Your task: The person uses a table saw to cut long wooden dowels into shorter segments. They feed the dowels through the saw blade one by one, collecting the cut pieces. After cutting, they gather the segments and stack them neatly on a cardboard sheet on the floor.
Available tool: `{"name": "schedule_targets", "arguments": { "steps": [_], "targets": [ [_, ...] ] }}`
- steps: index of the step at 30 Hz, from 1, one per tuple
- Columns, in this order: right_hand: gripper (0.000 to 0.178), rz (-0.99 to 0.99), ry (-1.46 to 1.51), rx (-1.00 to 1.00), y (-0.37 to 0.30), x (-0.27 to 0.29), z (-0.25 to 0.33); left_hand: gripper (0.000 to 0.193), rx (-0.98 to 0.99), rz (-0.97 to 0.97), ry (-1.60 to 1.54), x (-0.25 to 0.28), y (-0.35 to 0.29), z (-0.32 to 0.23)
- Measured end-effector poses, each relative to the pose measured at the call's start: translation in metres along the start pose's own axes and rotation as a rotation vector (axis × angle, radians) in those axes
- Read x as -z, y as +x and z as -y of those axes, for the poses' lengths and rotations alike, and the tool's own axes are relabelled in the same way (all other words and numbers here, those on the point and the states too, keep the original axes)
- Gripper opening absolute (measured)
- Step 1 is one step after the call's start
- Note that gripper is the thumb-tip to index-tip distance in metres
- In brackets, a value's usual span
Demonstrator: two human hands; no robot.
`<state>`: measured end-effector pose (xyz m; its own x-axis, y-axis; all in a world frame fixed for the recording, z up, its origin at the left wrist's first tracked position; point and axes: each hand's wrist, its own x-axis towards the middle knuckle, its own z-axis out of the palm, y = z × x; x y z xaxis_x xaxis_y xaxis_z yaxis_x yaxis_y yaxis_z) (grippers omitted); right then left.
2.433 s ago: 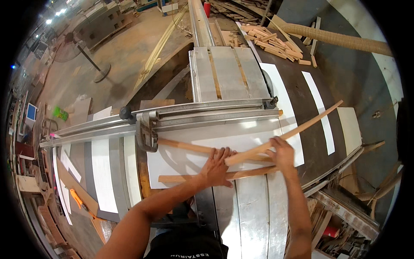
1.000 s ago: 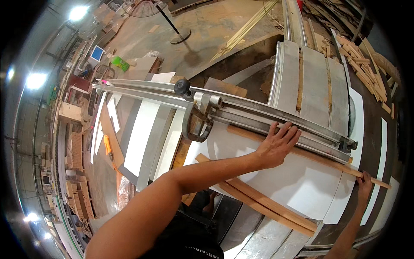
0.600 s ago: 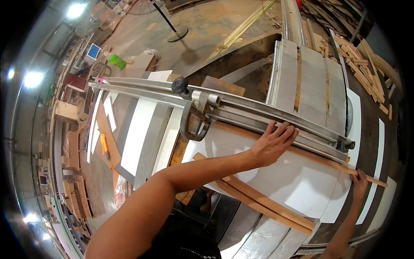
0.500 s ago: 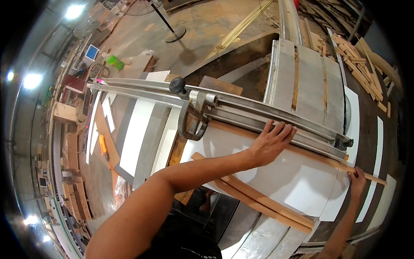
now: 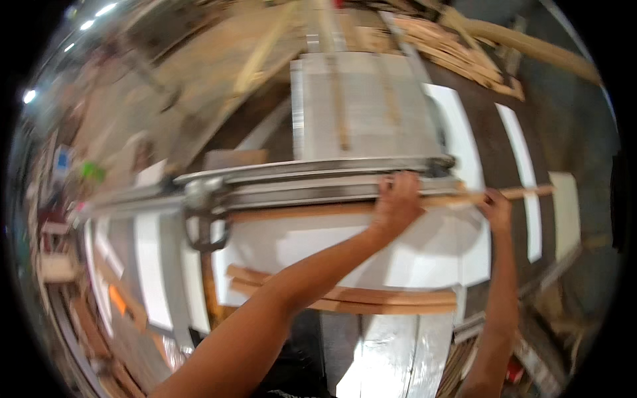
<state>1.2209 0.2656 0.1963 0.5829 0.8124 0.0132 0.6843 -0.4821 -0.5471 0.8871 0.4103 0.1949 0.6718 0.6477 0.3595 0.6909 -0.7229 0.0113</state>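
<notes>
A long, thin wooden strip [image 5: 446, 199] lies along the near side of a metal fence [image 5: 298, 194]. My left hand [image 5: 398, 198] is curled over the fence, its palm across the strip. Farther right, my right hand [image 5: 496, 209] pinches the strip toward its right end, which sticks out past the fence. A white sheet [image 5: 298, 245] lies beneath my forearm. On its near edge rest two more wooden strips [image 5: 391, 302], side by side and partly hidden by my left arm. Motion blurs the picture.
A metal stop [image 5: 206, 212] sits on the fence at left. Beyond the fence is a slotted metal table [image 5: 365, 106], with a dark surface [image 5: 488, 152] carrying white strips at right. Wood offcuts [image 5: 444, 50] pile up at the back, near a hose [image 5: 531, 50].
My view has turned and shifted right, so the fence now looks nearly level. Both hands keep about the same places on the fence and the wooden strip.
</notes>
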Motion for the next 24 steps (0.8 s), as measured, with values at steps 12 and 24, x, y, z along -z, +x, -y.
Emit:
{"name": "schedule_targets", "arguments": {
  "steps": [12,24],
  "targets": [
    [0.045,-0.020,-0.147,0.136,-0.018,0.019,0.028,0.081,-0.142,-0.070,-0.095,0.014,0.007,0.003],
    [0.044,-0.128,-0.355,0.149,-0.001,0.049,-0.034,0.085,-0.120,-0.051,-0.124,0.012,0.008,0.002]
  ]
}}
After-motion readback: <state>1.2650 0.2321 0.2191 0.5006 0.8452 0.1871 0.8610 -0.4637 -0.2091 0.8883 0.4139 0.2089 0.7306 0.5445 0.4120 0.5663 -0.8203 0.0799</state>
